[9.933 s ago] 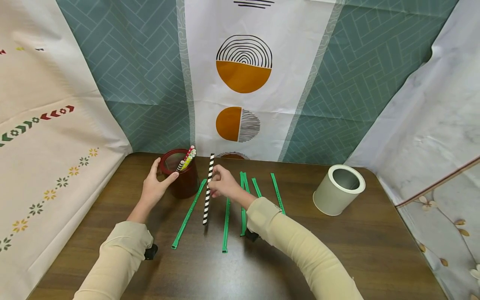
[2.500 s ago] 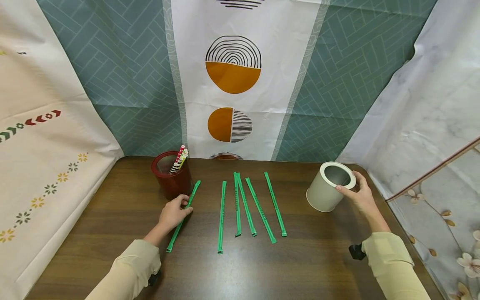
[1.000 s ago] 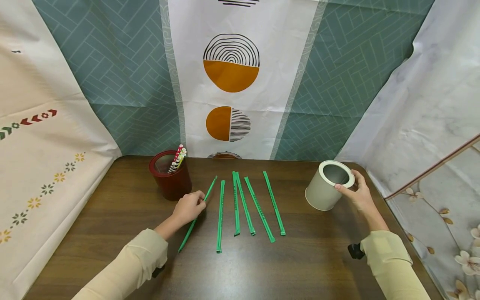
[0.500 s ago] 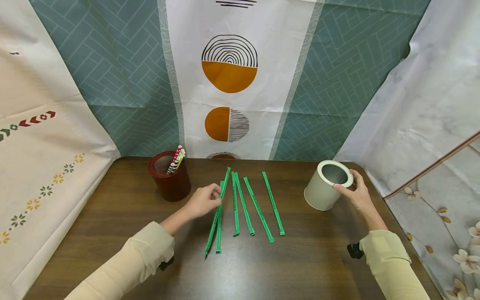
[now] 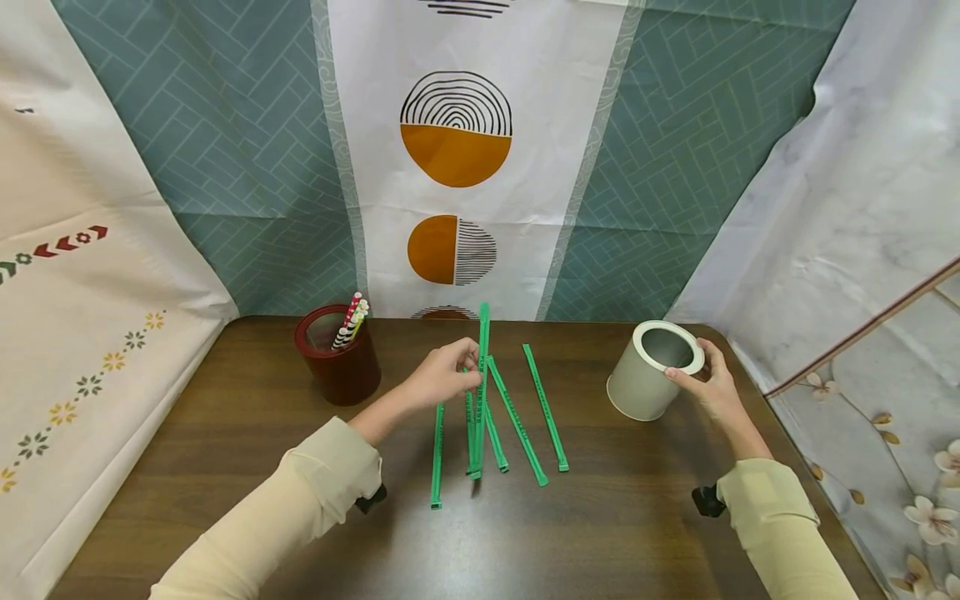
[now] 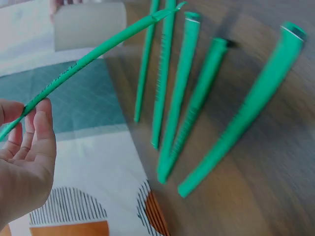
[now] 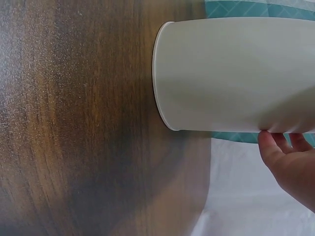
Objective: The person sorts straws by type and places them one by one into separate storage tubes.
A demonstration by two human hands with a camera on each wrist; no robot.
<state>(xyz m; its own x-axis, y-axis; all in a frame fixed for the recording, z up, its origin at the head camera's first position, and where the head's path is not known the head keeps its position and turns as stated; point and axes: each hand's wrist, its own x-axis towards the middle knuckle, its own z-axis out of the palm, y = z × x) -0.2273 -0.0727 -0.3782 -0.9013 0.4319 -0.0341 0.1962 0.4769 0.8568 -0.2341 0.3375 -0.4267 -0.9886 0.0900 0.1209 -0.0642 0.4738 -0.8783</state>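
My left hand (image 5: pixel 448 369) pinches a green wrapped straw (image 5: pixel 483 342) and holds it raised over the middle of the table. In the left wrist view, the thumb and fingertips of my left hand (image 6: pixel 29 162) grip this straw (image 6: pixel 74 69) near one end. Beneath it lie several more green wrapped straws (image 5: pixel 517 421), roughly side by side. At the right, my right hand (image 5: pixel 716 392) holds a cream cylindrical container (image 5: pixel 641 383) by its upper side, thumb near the rim. The right wrist view shows fingers (image 7: pixel 270 150) against the container's wall (image 7: pixel 221 73).
A dark red cup (image 5: pixel 341 375) stands at the back left, with several patterned paper straws (image 5: pixel 352 321) leaning in it. Fabric hangs (image 5: pixel 450 192) along the table's back edge. The wooden table (image 5: pixel 600 533) extends toward me in front of the straws.
The left hand picked up the leftmost green wrapped straw and carried it rightward, over the others. The right hand has stayed on the container. Earlier, a black-and-white striped straw was in the right hand.
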